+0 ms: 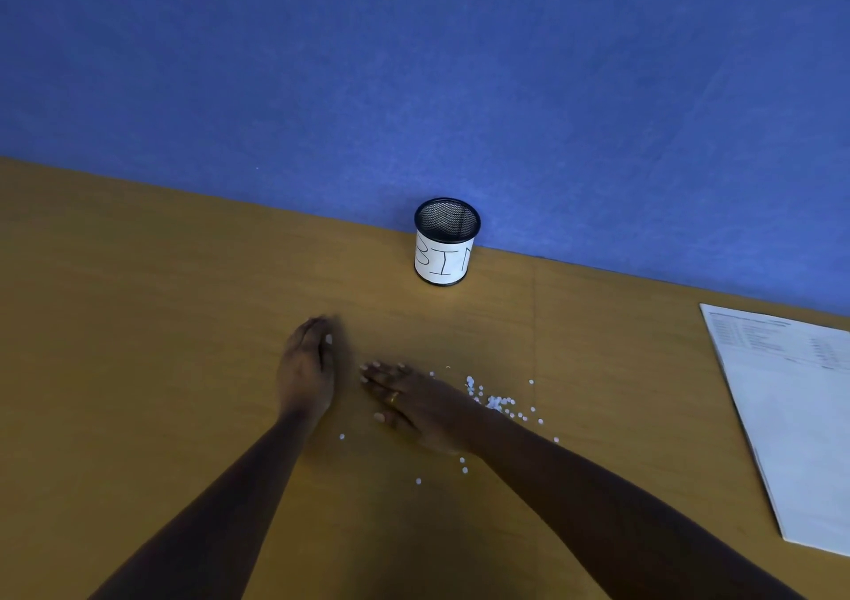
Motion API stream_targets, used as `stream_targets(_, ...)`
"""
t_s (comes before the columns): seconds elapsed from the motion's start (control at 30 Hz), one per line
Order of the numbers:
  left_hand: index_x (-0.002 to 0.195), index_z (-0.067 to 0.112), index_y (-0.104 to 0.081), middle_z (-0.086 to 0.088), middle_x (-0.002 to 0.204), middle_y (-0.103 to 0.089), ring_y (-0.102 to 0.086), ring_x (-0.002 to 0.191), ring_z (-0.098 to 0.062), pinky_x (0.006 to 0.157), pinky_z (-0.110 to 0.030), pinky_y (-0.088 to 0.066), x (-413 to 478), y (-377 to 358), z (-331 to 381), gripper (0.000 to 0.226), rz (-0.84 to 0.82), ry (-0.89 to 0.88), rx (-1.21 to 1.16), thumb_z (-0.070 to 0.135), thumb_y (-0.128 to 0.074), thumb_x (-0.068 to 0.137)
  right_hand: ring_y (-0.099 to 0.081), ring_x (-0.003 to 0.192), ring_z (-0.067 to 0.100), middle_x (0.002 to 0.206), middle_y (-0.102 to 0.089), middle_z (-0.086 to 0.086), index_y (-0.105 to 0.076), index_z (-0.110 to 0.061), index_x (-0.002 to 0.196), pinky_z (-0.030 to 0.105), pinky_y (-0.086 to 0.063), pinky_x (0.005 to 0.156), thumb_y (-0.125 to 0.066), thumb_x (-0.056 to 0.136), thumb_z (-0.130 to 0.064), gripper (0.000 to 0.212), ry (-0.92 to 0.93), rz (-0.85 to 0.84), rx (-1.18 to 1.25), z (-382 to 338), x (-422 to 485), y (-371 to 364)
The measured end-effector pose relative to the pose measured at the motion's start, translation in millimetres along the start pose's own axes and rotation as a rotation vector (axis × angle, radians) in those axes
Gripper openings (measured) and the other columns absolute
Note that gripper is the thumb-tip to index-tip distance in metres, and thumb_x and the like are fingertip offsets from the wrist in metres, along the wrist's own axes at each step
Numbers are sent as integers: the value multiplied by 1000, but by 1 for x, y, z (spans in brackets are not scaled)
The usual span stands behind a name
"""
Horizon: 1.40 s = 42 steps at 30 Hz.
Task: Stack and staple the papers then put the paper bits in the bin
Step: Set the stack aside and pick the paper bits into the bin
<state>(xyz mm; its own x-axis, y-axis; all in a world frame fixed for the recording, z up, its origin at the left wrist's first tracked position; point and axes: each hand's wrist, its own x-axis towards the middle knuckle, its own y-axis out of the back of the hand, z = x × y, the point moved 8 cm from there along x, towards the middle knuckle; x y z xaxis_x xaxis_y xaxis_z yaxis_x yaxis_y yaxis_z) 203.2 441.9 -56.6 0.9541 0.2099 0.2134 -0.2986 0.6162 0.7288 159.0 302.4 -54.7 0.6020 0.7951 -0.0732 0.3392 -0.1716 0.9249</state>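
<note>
A single head-worn camera (wide-angle, slightly tilted) looks forward and down across the desk toward the wall, close above it.

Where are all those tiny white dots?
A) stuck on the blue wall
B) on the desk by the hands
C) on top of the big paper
B: the bits lie scattered on the desk around the right hand.
</note>
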Motion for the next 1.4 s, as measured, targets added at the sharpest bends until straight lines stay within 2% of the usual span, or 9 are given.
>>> stream_targets(0.2, 124, 0, -56, -18, 130, -54, -48, 124, -34, 100, -38, -39, -10, -1, -3, 33, -29, -16, 29, 8, -43, 95, -15, 145, 18, 156, -19, 8, -22, -6, 146, 23, 0, 115, -4, 87, -54, 78, -10, 19, -65, 9, -22, -5)
stream_targets(0.43, 121, -2, -57, -19, 124, -59, -53, 117, -32, 96, -31, -38, -13, 11, -7, 39, -82, 28, -179, 19, -39, 93, -25, 142, 22, 153, -28, 10, -30, -6, 144, 33, -4, 116, 1, 88, -55, 81, -123, -1, -87, 21, -49, -2)
stream_targets(0.57, 118, -2, -60, -19, 124, -59, -53, 118, -31, 95, -25, -35, -13, 22, -13, 28, -55, 93, -312, 4, -42, 97, -56, 121, 18, 130, -59, 5, -59, -10, 124, 41, -35, 106, -3, 98, -44, 71, -164, 44, -231, 14, -49, -1)
stream_targets(0.67, 117, -3, -60, -20, 124, -59, -53, 117, -31, 94, -26, -35, -19, 26, -14, 28, -51, 69, -285, 2, -42, 96, -59, 117, 12, 125, -63, -1, -64, -17, 118, 35, -50, 97, -22, 95, -43, 55, -116, 156, -295, -12, -41, -6)
stream_targets(0.83, 119, -5, -58, -22, 125, -57, -52, 118, -35, 97, -31, -36, -27, 24, -15, 31, -128, 15, -171, 11, -43, 96, -20, 144, 19, 155, -24, 8, -27, -8, 144, 40, -6, 118, -32, 93, -41, 62, 34, 72, -133, -74, -18, -26)
stream_targets(1.03, 124, 2, -57, -17, 133, -52, -44, 127, -34, 104, -41, -36, -43, 17, -10, 49, -195, -84, 71, 28, -36, 88, -19, 144, 20, 155, -21, 9, -23, -5, 145, 47, -4, 117, -28, 85, -60, 81, -107, 36, -237, -63, -14, -36)
stream_targets(1.17, 126, 4, -55, -16, 136, -50, -42, 130, -34, 107, -44, -34, -45, 13, -9, 51, -203, -92, 141, 31, -36, 87, -52, 126, 14, 136, -55, 3, -53, -12, 130, 44, -39, 104, -16, 79, -71, 86, -276, -31, -251, -30, -36, -33)
stream_targets(1.3, 131, 7, -51, -13, 141, -46, -38, 134, -32, 108, -45, -32, -49, 13, -7, 56, -211, -80, 198, 36, -33, 87, -57, 119, 11, 130, -60, -1, -58, -15, 125, 40, -43, 99, 3, 86, -67, 89, -358, 35, -251, -2, -58, -21)
stream_targets(1.4, 134, 9, -48, -11, 144, -43, -33, 137, -30, 110, -45, -28, -52, 12, -4, 57, -214, -78, 224, 38, -31, 88, -56, 121, 12, 131, -59, 1, -58, -13, 125, 43, -48, 96, 2, 87, -66, 89, -397, 64, -304, 13, -76, -14)
